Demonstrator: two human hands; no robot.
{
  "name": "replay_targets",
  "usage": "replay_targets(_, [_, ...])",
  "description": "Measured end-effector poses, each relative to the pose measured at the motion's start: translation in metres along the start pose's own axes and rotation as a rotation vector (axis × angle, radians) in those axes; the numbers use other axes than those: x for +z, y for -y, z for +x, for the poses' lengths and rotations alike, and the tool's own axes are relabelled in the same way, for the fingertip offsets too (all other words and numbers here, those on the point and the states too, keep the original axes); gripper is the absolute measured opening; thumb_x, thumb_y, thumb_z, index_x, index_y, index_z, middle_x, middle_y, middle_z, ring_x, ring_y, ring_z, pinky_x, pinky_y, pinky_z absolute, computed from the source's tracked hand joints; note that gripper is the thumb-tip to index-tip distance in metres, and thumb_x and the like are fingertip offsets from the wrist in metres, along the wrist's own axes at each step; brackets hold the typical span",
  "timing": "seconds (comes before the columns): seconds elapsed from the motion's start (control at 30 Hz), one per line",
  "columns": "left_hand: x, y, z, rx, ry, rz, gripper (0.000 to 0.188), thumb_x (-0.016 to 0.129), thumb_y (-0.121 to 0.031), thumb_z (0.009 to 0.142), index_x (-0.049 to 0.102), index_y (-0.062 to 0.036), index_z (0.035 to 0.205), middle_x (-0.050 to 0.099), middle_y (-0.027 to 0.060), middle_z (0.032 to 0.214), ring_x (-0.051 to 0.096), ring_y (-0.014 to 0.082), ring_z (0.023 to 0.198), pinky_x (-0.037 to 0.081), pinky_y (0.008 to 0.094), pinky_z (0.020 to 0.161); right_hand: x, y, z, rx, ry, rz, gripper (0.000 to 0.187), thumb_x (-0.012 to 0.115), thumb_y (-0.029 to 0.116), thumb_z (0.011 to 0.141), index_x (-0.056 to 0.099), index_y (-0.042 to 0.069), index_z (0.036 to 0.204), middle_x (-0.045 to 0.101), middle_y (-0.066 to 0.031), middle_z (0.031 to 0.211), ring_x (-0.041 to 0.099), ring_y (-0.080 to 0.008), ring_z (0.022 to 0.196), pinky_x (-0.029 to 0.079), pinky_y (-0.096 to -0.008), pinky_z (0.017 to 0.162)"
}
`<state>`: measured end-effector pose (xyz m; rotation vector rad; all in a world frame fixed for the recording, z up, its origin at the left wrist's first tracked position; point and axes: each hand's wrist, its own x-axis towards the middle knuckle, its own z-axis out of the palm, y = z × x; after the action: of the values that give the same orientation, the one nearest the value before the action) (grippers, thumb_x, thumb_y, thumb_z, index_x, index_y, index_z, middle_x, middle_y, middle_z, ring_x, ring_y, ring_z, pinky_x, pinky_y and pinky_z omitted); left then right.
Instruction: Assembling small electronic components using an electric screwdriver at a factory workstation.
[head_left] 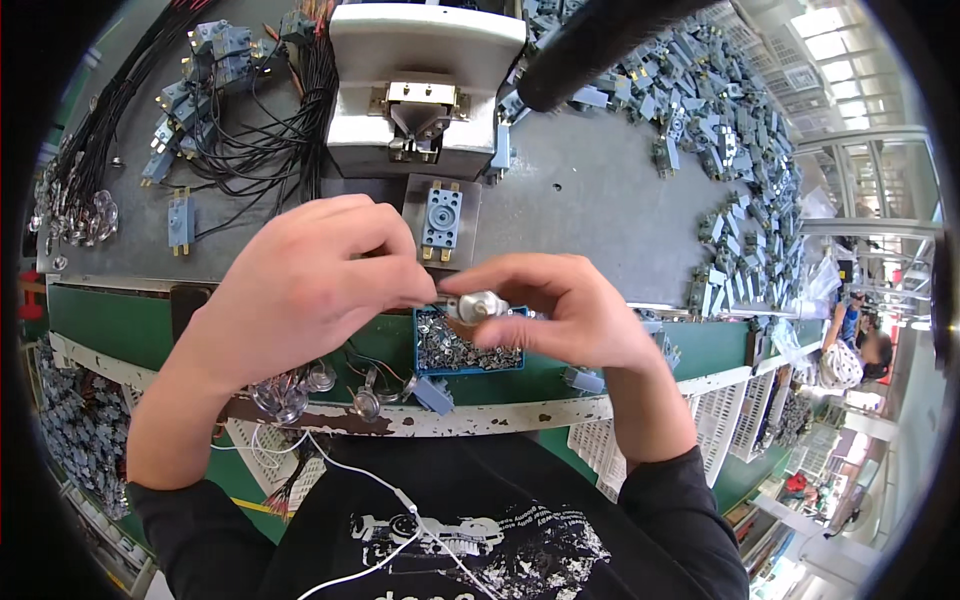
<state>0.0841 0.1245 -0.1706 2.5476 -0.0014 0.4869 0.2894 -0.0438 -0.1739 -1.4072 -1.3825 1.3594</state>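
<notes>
Right hand [575, 315]: thumb and fingers closed to a narrow grip on one round metal part [482, 306], silvery, held up near mid-view. Left hand [320, 265], at nine o'clock of the part: fingertips drawn close together at its near side — whether they pinch anything, cannot tell; the tips are partly hidden.

Counts, clock taken from the held part:
- Six o'clock, lower down: one blue tray [470, 371], filled with small metal pieces, too many to count.
- Eleven: one grey-blue block [441, 218], lying on a plate before the press.
- Twelve: one white press [425, 40].
- Between nine and ten: one block [180, 222] apart on the grey tabletop [600, 200].
- Seven: one block [433, 396]. Four: one more [584, 380].
- Eight: one round metal piece [366, 403] by itself, then a cluster of similar pieces [282, 398] — overlapping, not countable.
- Between ten and eleven: one bundle of black wires [300, 140], strands uncounted.
- Two: heap of grey-blue blocks [740, 170], beyond counting.
</notes>
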Motion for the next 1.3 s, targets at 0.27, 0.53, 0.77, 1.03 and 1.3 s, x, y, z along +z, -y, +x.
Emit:
replay_targets(0.27, [0.012,0.008,-0.004,0.004,-0.152,-0.205,0.025,0.081,0.003,0.071,0.076,-0.0139,0.088,0.063,-0.0014,0.086,0.063,0.0207,0.079,0.047,0.0350,0.070,0.019,-0.019,-0.003,0.000,-0.142,0.568,0.039,0.065,0.007,0.102,0.058,-0.007,0.138,0.073,-0.0148,0.112,0.073,-0.0212,0.102,0.059,-0.0354,0.093])
replay_targets(0.53, [0.012,0.026,-0.013,0.332,0.084,-0.149,0.012,0.081,-0.015,0.079,0.077,-0.0199,0.089,0.066,-0.0066,0.091,0.062,0.0153,0.083,0.042,0.0339,0.066,-0.018,-0.018,0.059,0.191,0.547,0.374,0.011,0.066,-0.001,0.100,0.057,0.000,0.105,0.072,-0.0092,0.096,0.071,-0.0123,0.087,0.058,-0.0277,0.076])
replay_targets(0.77, [0.017,0.016,-0.017,0.186,0.129,-0.205,0.016,0.079,-0.014,0.082,0.073,-0.0147,0.096,0.067,-0.0014,0.092,0.063,0.0208,0.084,0.046,0.0361,0.068,-0.017,-0.003,0.044,0.170,0.277,0.136,0.015,0.065,0.004,0.102,0.058,0.000,0.115,0.072,-0.0072,0.094,0.068,-0.0099,0.084,0.057,-0.0265,0.077])
replay_targets(1.03, [0.018,0.018,0.010,-0.234,-0.177,-0.092,0.024,0.081,-0.012,0.082,0.074,-0.0053,0.104,0.069,0.0089,0.084,0.067,0.0284,0.082,0.054,0.0395,0.073,-0.025,0.038,0.003,-0.565,-0.644,-0.101,0.014,0.055,0.001,0.105,0.055,-0.002,0.118,0.069,-0.0190,0.099,0.063,-0.0155,0.067,0.052,-0.0256,0.063])
replay_targets(1.3, [0.026,0.031,0.017,-0.220,0.032,0.022,0.019,0.078,-0.020,0.084,0.077,-0.0089,0.100,0.068,0.0071,0.083,0.067,0.0282,0.084,0.054,0.0418,0.075,-0.056,0.075,0.050,-0.843,-1.146,-0.119,0.104,0.085,0.017,0.087,0.016,0.009,0.164,0.049,-0.0268,0.142,0.056,-0.0272,0.125,0.054,-0.0373,0.098])
